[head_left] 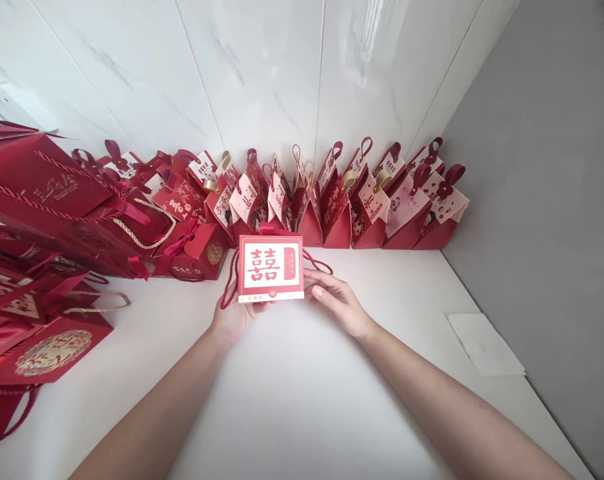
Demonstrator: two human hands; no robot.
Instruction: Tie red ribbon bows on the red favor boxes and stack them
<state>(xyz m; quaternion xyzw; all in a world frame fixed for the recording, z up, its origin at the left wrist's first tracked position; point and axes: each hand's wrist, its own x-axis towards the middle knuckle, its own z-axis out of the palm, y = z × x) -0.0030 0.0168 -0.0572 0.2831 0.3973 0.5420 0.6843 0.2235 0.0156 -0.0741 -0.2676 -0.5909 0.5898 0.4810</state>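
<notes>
A small red and white gift box [271, 269] with large red characters on its face and dark red twisted cords at both sides is held up over the white table. My left hand [237, 319] supports it from below at its left side, some fingers hidden behind it. At the box's right edge is my right hand [339, 300], thumb and fingers apart, fingertips close to or touching the side and holding nothing visible. Behind the box runs a row of red and pink gift boxes [372, 203] with loop handles.
Larger red boxes with cords [47, 180] are piled at the left, one with a gold emblem [57, 347] in front. A white paper sheet [485, 343] lies on the white table [292, 413] at right. A tiled wall [262, 73] stands behind, a grey surface [542, 200] at right.
</notes>
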